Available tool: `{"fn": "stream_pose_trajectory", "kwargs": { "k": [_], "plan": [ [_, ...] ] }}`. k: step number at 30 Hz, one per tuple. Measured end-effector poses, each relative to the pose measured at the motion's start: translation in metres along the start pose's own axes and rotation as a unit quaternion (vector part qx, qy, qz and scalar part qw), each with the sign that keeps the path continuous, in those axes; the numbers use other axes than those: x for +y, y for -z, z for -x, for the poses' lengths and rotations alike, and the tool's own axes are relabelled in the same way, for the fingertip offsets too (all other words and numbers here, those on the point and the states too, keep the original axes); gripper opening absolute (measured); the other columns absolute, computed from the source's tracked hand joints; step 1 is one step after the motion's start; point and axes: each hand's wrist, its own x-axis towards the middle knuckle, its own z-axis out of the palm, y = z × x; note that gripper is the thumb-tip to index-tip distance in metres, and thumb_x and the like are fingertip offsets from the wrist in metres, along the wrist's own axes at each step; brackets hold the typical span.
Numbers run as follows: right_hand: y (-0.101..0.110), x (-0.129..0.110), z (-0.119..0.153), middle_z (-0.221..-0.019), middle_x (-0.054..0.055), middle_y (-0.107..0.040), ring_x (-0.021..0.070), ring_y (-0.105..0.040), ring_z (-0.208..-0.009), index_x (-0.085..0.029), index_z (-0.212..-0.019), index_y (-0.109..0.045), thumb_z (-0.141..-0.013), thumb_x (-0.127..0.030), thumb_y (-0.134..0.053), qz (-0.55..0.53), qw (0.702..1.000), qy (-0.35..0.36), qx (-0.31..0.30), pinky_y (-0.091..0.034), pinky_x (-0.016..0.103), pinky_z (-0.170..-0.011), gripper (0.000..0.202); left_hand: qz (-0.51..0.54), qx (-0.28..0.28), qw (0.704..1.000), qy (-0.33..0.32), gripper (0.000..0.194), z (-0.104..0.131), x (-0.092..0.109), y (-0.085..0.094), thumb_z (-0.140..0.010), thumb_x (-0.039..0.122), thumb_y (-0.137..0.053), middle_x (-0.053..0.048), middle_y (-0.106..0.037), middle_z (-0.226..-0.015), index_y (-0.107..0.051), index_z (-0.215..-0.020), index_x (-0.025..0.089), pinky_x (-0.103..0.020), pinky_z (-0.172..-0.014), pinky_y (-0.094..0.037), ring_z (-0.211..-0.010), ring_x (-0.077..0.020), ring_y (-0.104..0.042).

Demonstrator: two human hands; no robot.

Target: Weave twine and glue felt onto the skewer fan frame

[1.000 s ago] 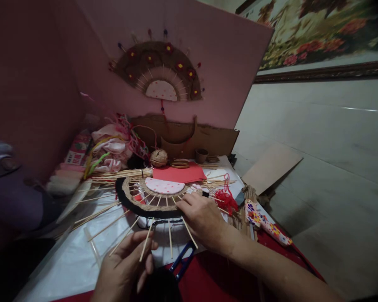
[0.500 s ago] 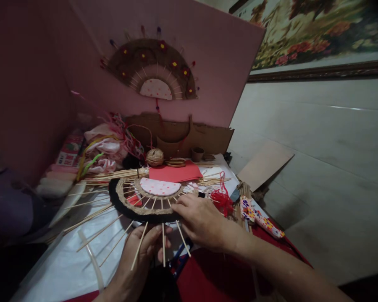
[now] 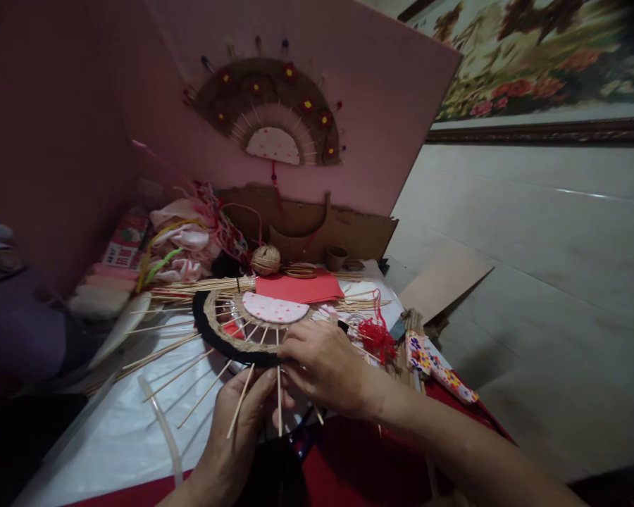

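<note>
A half-round woven fan (image 3: 216,336) of thin sticks, with a black band outside a twine band, lies tilted before me. Its centre is a white half-circle of cloth (image 3: 275,308) with red dots. My left hand (image 3: 240,415) grips the fan's lower edge from below, thumb near the black band between two bare sticks. My right hand (image 3: 322,359) presses on the band at the right, fingers bent over it and partly hiding it. Bare stick ends fan out toward me and to the left.
Behind the fan lie red paper (image 3: 301,285), a twine ball (image 3: 265,260) and a small brown pot (image 3: 336,258). Red yarn (image 3: 376,338) and a flower-patterned handle (image 3: 441,366) are at the right. A glue stick (image 3: 161,429) rests on white plastic. A decorated fan (image 3: 275,98) hangs on the pink board.
My right hand has shifted slightly left along the black band and now covers more of it. The view has turned a little, so the scene sits further right.
</note>
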Motion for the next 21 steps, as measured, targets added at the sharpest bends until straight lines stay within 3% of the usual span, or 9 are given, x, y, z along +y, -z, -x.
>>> {"fn": "stream_pose_trajectory", "kwargs": {
  "k": [11,17,21],
  "plan": [
    [-0.005,-0.002,-0.003,-0.083,0.006,-0.062,0.0189,-0.052,-0.078,-0.014,-0.075,-0.061,-0.079,-0.030,-0.059,0.064,0.998,0.016,-0.011,-0.034,0.030,-0.065,0.017,0.016,0.018,1.000,0.013,0.025,0.000,0.001,-0.003,-0.077,0.039,-0.058,-0.001,-0.061,-0.053,-0.061,-0.069,0.015,-0.021,-0.047,-0.039,-0.044,-0.0106,-0.051],
    [-0.016,0.003,-0.004,-0.079,0.005,-0.059,0.0174,-0.049,-0.073,-0.014,-0.074,-0.059,-0.079,-0.023,-0.055,0.073,0.997,0.024,0.025,-0.034,0.029,-0.064,0.011,0.011,0.009,1.000,0.010,0.025,0.003,0.006,-0.005,-0.078,0.038,-0.057,-0.002,-0.063,-0.057,-0.061,-0.070,0.015,-0.022,-0.050,-0.041,-0.050,-0.0117,-0.054],
    [-0.019,0.007,-0.004,-0.080,0.006,-0.058,0.0166,-0.049,-0.074,-0.014,-0.077,-0.058,-0.078,-0.018,-0.052,0.028,0.999,0.013,0.020,-0.036,0.028,-0.066,0.008,0.004,-0.001,0.999,0.038,0.026,0.009,0.001,-0.004,-0.079,0.039,-0.054,-0.001,-0.061,-0.052,-0.061,-0.072,0.015,-0.019,-0.043,-0.037,-0.042,-0.0093,-0.050]
  ]
}}
